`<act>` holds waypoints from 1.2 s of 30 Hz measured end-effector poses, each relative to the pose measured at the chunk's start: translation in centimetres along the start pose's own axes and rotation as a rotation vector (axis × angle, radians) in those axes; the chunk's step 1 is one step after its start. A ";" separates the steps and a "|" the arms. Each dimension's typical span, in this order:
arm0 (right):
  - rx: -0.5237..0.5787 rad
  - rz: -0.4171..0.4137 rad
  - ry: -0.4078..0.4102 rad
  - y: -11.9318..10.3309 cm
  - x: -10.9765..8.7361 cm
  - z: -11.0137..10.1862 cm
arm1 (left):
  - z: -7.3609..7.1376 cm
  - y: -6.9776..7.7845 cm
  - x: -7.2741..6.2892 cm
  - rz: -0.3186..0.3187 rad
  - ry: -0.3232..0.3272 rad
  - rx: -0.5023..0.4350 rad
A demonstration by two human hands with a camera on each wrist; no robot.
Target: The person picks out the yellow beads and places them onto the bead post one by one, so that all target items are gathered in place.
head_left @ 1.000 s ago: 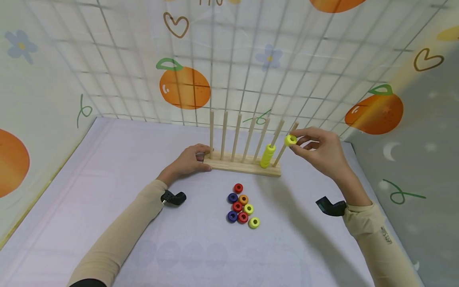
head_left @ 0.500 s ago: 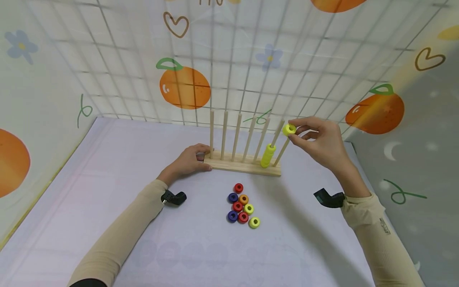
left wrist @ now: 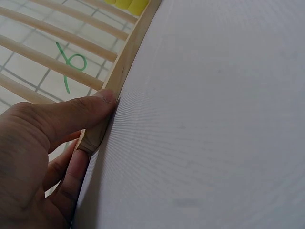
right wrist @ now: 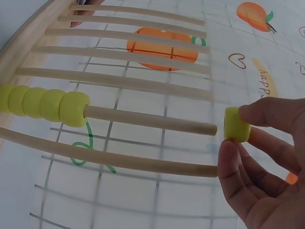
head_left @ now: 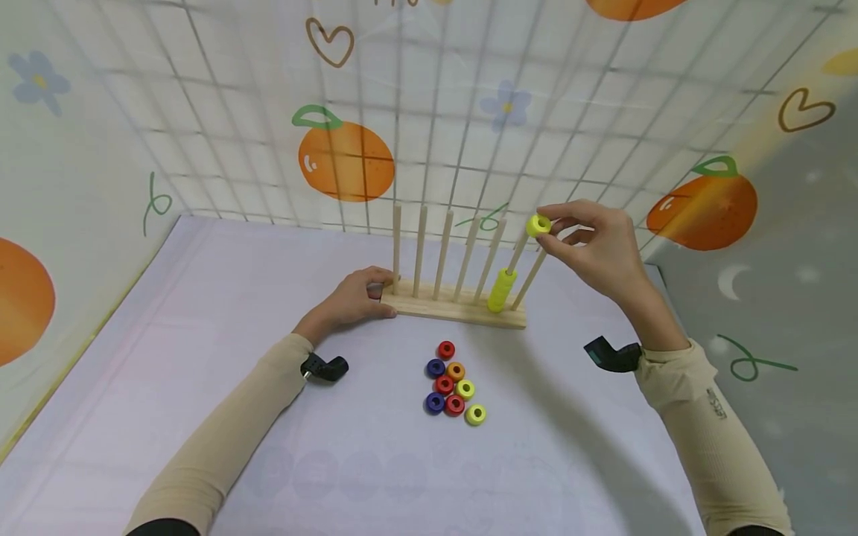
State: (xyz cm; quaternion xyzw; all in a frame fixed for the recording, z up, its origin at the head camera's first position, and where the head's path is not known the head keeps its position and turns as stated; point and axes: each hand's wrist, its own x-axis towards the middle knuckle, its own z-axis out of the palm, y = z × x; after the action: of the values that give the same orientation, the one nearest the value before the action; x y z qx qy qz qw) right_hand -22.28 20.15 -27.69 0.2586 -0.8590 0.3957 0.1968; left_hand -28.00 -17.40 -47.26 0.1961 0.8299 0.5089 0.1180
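Observation:
My right hand point(head_left: 599, 249) pinches a yellow bead point(right wrist: 237, 125) between thumb and fingers. In the right wrist view that bead sits just past the tip of the peg point(right wrist: 152, 120) second from the right end. Several yellow beads point(head_left: 501, 290) are stacked low on this same peg. The wooden peg rack point(head_left: 449, 309) stands on the table; its other pegs carry no beads. At the rack's left end my left hand point(head_left: 351, 298) grips the base, thumb point(left wrist: 83, 112) along the front and fingers behind.
Loose beads lie in front of the rack: red point(head_left: 445, 385), dark blue point(head_left: 427, 368), orange point(head_left: 460, 365) and yellow point(head_left: 476, 423). A white grid wall point(head_left: 429, 134) with printed oranges rises close behind it. A grey side panel point(head_left: 757, 298) borders the table on the right.
My right hand has risen and shifted slightly left with the yellow bead, from beside the rightmost peg to the tip of the peg next to it. My left hand keeps its grip.

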 end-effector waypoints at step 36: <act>-0.063 0.083 -0.027 0.8 1.5 0.3 | -0.1 -0.1 0.0 0.003 0.008 0.024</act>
State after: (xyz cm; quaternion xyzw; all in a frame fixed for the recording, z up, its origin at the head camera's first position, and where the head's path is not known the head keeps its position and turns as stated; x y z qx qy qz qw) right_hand -24.02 19.91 -27.57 0.2218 -0.8836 0.3727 0.1766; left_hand -28.04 -17.48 -47.30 0.1968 0.8361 0.4997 0.1115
